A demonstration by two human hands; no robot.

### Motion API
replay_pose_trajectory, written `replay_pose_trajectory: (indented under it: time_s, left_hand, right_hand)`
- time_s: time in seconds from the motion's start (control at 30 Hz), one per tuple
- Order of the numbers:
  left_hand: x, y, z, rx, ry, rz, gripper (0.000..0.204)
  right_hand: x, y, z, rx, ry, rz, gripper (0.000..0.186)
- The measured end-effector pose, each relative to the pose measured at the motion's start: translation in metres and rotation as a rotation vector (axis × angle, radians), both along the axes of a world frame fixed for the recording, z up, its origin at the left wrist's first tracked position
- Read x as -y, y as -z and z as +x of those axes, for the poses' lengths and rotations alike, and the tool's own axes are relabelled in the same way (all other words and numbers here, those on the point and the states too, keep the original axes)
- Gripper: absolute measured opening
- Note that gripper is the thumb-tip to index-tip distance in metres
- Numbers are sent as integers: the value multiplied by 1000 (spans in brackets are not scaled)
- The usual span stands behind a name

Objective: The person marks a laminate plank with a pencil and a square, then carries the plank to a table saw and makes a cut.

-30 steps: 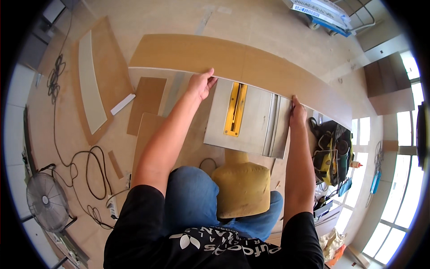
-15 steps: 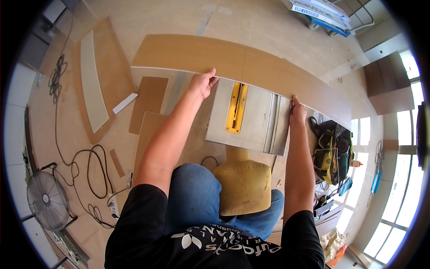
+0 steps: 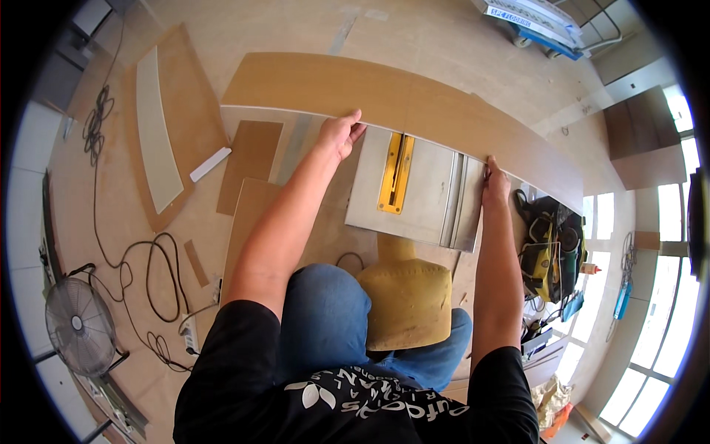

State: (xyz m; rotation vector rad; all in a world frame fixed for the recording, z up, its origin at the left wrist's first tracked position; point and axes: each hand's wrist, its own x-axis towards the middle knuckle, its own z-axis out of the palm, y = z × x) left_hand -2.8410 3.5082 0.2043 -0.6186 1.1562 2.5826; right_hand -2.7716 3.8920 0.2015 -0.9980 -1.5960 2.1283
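A long, thin brown board [image 3: 370, 87] lies crosswise over the far part of a table saw, and its ends reach well past the saw on both sides. My left hand [image 3: 342, 135] grips the board's near edge just left of the saw, thumb on top and fingers tucked below. At the saw's right edge, my right hand [image 3: 496, 182] holds the same edge, its fingers partly hidden. Between my hands shows the grey metal saw table [image 3: 425, 196], with a yellow blade insert [image 3: 396, 174] whose far end meets the board. No blade can be made out.
A dusty yellow block-shaped part [image 3: 405, 305] sits between my knees. Brown sheets [image 3: 250, 159] and black cables [image 3: 151, 274] lie on the left floor, near a fan [image 3: 77, 323]. A tool bag [image 3: 547, 248] stands right, and a blue trolley [image 3: 547, 41] far right.
The whole view has shifted slightly. Both hands keep their hold, and the board shows no clear movement against the saw.
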Motion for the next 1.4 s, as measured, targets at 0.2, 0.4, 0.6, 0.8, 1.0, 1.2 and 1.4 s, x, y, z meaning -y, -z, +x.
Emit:
replay_pose_trajectory:
  time_s: [0.2,0.4,0.6,0.8,1.0,1.2,1.4]
  left_hand:
    - [-4,-7,8,20,1,-8,21]
    - [1,-4,12,28,1,-14,19]
    - [0,0,17,33,0,-1,19]
    - [2,-1,26,24,19,2,20]
    - [6,0,33,33,6,-10,21]
    - [8,0,45,40,9,-13,22]
    - [9,-2,54,28,16,-11,22]
  right_hand:
    - [-6,1,7,22,-3,6,19]
    - [5,-4,13,-26,8,-29,23]
    - [-5,2,18,-11,-15,-21,24]
    - [-2,0,27,-35,8,-51,23]
    - [7,-7,37,-37,12,-70,25]
    - [14,-13,47,-54,39,-79,26]
    - [13,-12,57,-29,23,-77,26]
